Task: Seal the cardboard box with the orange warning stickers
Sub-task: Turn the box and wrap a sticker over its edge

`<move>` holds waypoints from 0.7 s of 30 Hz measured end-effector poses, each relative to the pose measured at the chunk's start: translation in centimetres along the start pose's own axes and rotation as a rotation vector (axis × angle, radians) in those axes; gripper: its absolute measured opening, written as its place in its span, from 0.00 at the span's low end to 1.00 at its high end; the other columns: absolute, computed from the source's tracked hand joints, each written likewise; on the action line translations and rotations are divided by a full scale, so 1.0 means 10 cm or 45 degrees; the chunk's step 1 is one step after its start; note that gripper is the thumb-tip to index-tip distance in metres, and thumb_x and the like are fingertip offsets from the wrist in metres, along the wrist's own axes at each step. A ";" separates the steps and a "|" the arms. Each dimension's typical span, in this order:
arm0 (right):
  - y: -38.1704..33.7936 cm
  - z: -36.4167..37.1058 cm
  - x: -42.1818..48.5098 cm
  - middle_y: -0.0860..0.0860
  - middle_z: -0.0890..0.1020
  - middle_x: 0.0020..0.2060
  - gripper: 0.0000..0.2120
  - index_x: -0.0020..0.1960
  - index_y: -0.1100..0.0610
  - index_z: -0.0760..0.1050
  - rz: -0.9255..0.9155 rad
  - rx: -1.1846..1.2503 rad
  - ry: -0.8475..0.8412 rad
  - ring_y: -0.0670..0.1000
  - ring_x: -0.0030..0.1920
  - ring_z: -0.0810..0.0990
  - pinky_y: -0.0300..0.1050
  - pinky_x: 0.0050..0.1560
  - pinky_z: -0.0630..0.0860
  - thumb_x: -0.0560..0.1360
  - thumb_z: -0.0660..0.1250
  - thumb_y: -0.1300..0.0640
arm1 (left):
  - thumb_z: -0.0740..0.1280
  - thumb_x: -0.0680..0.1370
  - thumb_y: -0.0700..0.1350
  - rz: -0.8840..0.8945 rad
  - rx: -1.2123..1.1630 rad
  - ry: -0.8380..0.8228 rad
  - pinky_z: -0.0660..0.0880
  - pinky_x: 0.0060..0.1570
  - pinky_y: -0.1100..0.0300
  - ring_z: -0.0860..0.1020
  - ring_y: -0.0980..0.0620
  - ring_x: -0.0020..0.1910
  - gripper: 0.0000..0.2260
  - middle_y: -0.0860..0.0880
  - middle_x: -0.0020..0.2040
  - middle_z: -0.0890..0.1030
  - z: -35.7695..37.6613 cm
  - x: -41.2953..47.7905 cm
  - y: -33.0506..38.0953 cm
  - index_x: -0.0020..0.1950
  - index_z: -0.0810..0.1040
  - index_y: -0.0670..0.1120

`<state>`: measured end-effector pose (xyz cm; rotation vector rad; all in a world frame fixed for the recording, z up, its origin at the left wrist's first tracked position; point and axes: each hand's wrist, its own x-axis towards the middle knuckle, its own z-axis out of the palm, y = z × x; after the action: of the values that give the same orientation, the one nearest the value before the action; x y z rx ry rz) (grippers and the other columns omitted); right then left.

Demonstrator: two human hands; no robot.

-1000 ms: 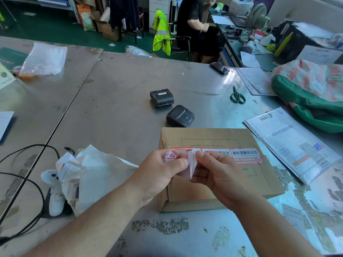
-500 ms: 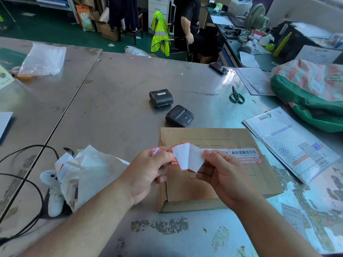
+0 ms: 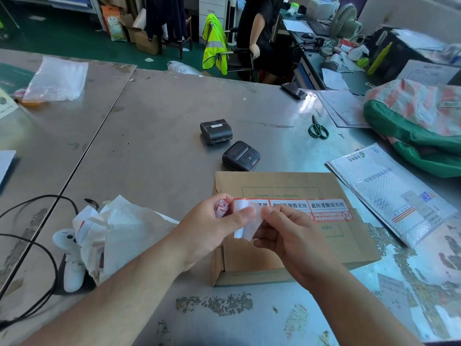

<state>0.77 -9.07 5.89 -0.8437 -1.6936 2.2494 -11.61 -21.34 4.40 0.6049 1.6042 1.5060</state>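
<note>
Two hands share one sticker (image 3: 245, 222): the left hand (image 3: 212, 226) pinches its white flap under the thumb, with a crumpled scrap (image 3: 222, 208) tucked in the same fingers, and the right hand (image 3: 291, 236) pinches the flap's other edge. The box (image 3: 349, 243) lies closed on the table (image 3: 154, 136) just beneath, a strip (image 3: 324, 208) of orange stickers already across its lid. Best to peel slowly and keep it taut (a slack sticker grabs itself), then lay it in line with the strip.

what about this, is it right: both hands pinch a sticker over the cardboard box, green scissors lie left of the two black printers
No: in the head view the green scissors lie right of the two black printers. Left hand and right hand do pinch the sticker over the cardboard box.
</note>
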 end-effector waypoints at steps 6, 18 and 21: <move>-0.01 -0.02 0.01 0.53 0.84 0.33 0.14 0.39 0.60 0.76 0.030 0.055 0.050 0.50 0.33 0.83 0.46 0.40 0.74 0.82 0.60 0.62 | 0.63 0.79 0.45 -0.071 -0.223 0.218 0.76 0.31 0.61 0.75 0.54 0.32 0.07 0.47 0.40 0.77 -0.05 0.03 0.01 0.41 0.75 0.50; 0.00 -0.05 0.06 0.58 0.79 0.33 0.09 0.43 0.63 0.76 0.028 0.157 0.138 0.53 0.32 0.79 0.45 0.35 0.73 0.80 0.63 0.61 | 0.56 0.79 0.32 0.027 -0.288 0.718 0.80 0.44 0.51 0.75 0.46 0.49 0.16 0.46 0.51 0.74 -0.38 0.12 -0.06 0.49 0.72 0.54; -0.01 -0.04 0.08 0.57 0.78 0.31 0.10 0.45 0.64 0.75 0.033 0.180 0.167 0.54 0.31 0.78 0.43 0.33 0.73 0.81 0.60 0.61 | 0.57 0.77 0.33 0.087 -0.267 0.779 0.74 0.42 0.54 0.75 0.48 0.43 0.16 0.49 0.45 0.78 -0.39 0.10 -0.05 0.50 0.75 0.54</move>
<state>0.30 -8.34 5.65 -0.9614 -1.4563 2.2449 -15.25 -22.80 3.43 0.0732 1.8399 2.0067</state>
